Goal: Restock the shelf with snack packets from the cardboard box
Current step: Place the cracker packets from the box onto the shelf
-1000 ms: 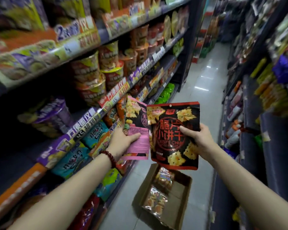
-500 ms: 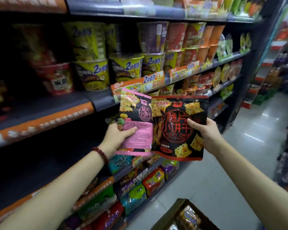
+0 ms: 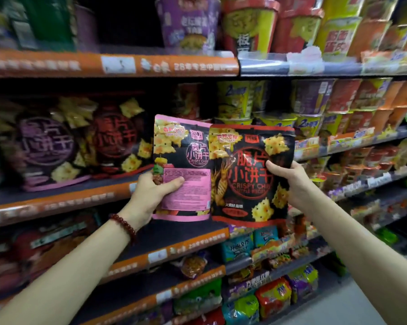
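snack packets — pink one [image 3: 182, 170] in left hand [image 3: 148, 195], red one [image 3: 251, 177] in right hand [image 3: 291, 181].

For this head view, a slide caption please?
Left hand holds pink packet, right hand red packet, facing shelf.

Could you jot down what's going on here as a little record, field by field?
place: shop aisle, facing the shelf
left hand: holds pink packet, back side showing
right hand: holds red packet, front showing
packets: side by side, red one overlapping the pink one's edge
matching packets: on the shelf, left of the hands
cup noodles: on shelves above and right
box: not in view
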`<state>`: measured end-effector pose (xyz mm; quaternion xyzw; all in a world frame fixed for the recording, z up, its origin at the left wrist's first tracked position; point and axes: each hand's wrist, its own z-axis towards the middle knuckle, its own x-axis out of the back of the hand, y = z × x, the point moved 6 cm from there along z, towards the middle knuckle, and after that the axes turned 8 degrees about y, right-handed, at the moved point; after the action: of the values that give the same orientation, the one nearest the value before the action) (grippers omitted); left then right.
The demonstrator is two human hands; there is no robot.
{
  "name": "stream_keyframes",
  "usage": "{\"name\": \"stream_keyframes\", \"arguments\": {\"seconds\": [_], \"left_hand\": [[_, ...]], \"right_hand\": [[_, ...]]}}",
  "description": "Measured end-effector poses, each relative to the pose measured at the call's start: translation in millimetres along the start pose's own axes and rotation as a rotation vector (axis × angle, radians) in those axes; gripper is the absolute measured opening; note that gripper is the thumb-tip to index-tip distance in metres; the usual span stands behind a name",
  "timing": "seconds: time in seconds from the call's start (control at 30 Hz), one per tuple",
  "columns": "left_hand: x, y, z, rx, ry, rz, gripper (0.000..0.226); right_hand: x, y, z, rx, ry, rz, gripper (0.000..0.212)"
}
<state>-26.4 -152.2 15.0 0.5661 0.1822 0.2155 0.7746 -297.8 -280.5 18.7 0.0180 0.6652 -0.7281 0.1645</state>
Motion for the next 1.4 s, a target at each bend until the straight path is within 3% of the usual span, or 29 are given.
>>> {"name": "stream_keyframes", "arguments": {"seconds": [0.3,0.47,0.7,1.0,1.23,1.4], "left_hand": [[136.2,31.6,-13.2,-0.064,0.283,0.03,0.014],[201.1,52.1,-19.3,-0.108,0.381,0.136,0.014],[275.8,75.3,2.2,-0.119,0.531,0.088,0.019],[285.9,60.1,38.6,-0.142,0.472,0.196,0.017],[273.1,35.3,40.3,-0.148,0.278,0.338,0.044],[274.2,39.4,50.8,-0.116,0.205,0.345,0.037]], "right_hand": [[-153.3,-1.9,2.2,0.185,-0.196,-0.069,0.012],[-222.4,-1.0,-4.0,0.252,-0.237,-0.091,0.008],[-287.3,-19.2,-4.8,0.342,-0.217,-0.031,0.005],[-300.7,-0.6,8.4,0.342,-0.123,-0.041,0.005],[-300.5,21.2,2.5,0.345,-0.325,-0.131,0.03],[-295.1,28.7,14.9,0.297,-0.337,-0.214,0.019]]}}
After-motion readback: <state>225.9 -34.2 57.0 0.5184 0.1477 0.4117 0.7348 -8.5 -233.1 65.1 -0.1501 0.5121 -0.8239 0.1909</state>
